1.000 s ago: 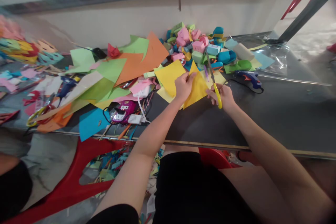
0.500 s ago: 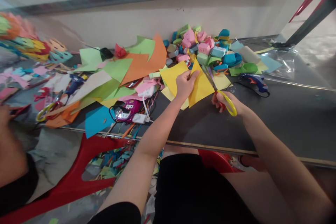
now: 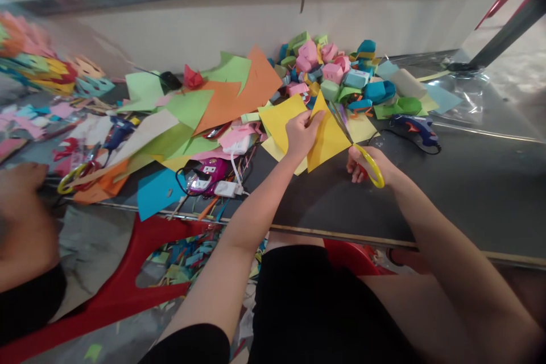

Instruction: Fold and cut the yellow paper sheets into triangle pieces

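Observation:
My left hand (image 3: 302, 133) pinches a yellow sheet of paper (image 3: 327, 139) near its top, fingers closed on it. A second yellow part (image 3: 279, 119) spreads to the left of that hand; I cannot tell whether it is the same sheet. Pale yellow paper (image 3: 362, 127) lies beneath. My right hand (image 3: 369, 165) is closed round the scissors (image 3: 372, 166), which have yellow and red handles. Their blades point up and left along the right edge of the yellow sheet. Whether the blades are apart is too small to tell.
Behind the sheet is a heap of folded paper pieces (image 3: 333, 71). A blue glue gun (image 3: 416, 128) lies to the right, its cord trailing. Left are coloured sheets (image 3: 187, 114), a purple power strip (image 3: 209, 173) and another pair of scissors (image 3: 72, 179). A co-worker's arm (image 3: 25, 210) reaches in at far left.
My hands, the yellow paper and the scissors stay nearly in place. At far left, the co-worker's arm has moved further into view. The camera view has shifted slightly.

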`<state>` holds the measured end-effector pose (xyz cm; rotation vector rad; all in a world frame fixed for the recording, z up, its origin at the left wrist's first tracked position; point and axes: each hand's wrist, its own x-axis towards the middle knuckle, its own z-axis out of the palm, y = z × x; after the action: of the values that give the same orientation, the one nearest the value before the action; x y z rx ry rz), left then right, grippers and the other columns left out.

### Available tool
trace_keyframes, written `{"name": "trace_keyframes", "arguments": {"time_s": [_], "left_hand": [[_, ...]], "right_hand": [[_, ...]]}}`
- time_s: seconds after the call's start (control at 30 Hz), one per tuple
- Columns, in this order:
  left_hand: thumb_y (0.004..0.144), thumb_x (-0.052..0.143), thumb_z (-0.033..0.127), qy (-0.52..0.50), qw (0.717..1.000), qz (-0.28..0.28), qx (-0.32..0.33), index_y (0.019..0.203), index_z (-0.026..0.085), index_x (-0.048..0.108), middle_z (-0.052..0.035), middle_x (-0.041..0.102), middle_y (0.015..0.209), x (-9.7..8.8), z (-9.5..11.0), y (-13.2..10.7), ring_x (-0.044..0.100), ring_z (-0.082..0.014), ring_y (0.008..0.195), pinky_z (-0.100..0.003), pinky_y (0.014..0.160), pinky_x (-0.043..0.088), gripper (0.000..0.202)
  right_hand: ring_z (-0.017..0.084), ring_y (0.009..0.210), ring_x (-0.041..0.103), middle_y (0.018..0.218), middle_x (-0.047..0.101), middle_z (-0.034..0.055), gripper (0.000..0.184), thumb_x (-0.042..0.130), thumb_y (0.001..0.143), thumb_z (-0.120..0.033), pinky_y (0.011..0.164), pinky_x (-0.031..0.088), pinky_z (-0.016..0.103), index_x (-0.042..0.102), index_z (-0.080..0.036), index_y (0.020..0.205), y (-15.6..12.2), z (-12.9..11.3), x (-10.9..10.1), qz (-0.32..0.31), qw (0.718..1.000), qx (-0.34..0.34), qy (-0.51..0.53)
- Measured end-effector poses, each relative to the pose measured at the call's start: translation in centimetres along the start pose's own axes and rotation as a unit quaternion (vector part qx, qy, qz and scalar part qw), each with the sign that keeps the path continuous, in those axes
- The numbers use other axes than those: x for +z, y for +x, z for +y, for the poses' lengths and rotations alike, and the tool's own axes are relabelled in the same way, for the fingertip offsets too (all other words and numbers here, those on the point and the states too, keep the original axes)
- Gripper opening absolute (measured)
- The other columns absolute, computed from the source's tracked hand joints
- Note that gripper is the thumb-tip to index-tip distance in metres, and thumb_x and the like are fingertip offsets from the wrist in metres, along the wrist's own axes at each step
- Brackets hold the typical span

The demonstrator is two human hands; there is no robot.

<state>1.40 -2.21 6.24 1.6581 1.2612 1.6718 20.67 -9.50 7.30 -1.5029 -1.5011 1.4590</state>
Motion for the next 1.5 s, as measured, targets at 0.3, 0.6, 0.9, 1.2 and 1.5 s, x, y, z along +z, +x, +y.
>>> {"name": "trace_keyframes", "arguments": {"time_s": [0.3, 0.6, 0.9, 1.2, 1.5], "left_hand": [[0.080, 0.067, 0.074, -0.011, 1.000, -0.024, -0.013, 0.056, 0.022, 0.027, 0.0041, 0.021, 0.054, 0.0, -0.2, -0.1, 0.026, -0.0117, 0.054, -0.032, 0.053, 0.018, 0.070], [0.077, 0.069, 0.075, -0.029, 0.999, -0.029, -0.022, 0.056, 0.022, 0.025, 0.0039, 0.020, 0.055, 0.0, -0.6, -0.1, 0.025, -0.0115, 0.055, -0.031, 0.053, 0.017, 0.072], [0.079, 0.068, 0.073, -0.012, 0.999, -0.032, -0.022, 0.055, 0.022, 0.026, 0.0038, 0.020, 0.055, -0.1, -0.2, -0.1, 0.027, -0.0118, 0.056, -0.031, 0.054, 0.018, 0.070], [0.076, 0.070, 0.075, -0.027, 0.999, -0.028, -0.026, 0.055, 0.022, 0.029, 0.0034, 0.022, 0.054, -0.1, -0.3, 0.0, 0.028, -0.0121, 0.056, -0.031, 0.054, 0.019, 0.070], [0.076, 0.065, 0.079, -0.031, 0.998, -0.045, -0.043, 0.055, 0.022, 0.028, 0.0036, 0.022, 0.055, -0.1, -0.3, -0.1, 0.025, -0.0114, 0.055, -0.031, 0.052, 0.016, 0.072]], "right_hand": [[0.014, 0.045, 0.064, 0.060, 0.068, 0.0091, 0.081, 0.054, 0.064, -0.099, 0.037, 0.047, 0.021, 0.056, -0.018, 0.061, -0.3, -0.3, -0.4, -0.005, 0.996, -0.017, -0.090], [0.015, 0.037, 0.059, 0.055, 0.067, 0.0113, 0.074, 0.059, 0.071, -0.091, 0.036, 0.045, 0.024, 0.053, -0.018, 0.058, -0.6, -0.5, -0.4, -0.003, 0.996, -0.008, -0.088], [0.014, 0.034, 0.058, 0.049, 0.063, 0.0089, 0.079, 0.054, 0.066, -0.097, 0.034, 0.042, 0.023, 0.052, -0.019, 0.055, -0.7, -0.3, -0.4, 0.001, 0.996, -0.017, -0.090], [0.013, 0.032, 0.055, 0.044, 0.059, 0.0074, 0.077, 0.058, 0.069, -0.093, 0.034, 0.041, 0.021, 0.048, -0.020, 0.050, -0.9, -1.1, -0.1, 0.015, 0.995, 0.007, -0.103], [0.014, 0.033, 0.057, 0.046, 0.060, 0.0083, 0.076, 0.057, 0.069, -0.094, 0.033, 0.041, 0.022, 0.049, -0.020, 0.053, -0.7, -0.7, 0.0, 0.016, 0.995, -0.001, -0.095]]}}
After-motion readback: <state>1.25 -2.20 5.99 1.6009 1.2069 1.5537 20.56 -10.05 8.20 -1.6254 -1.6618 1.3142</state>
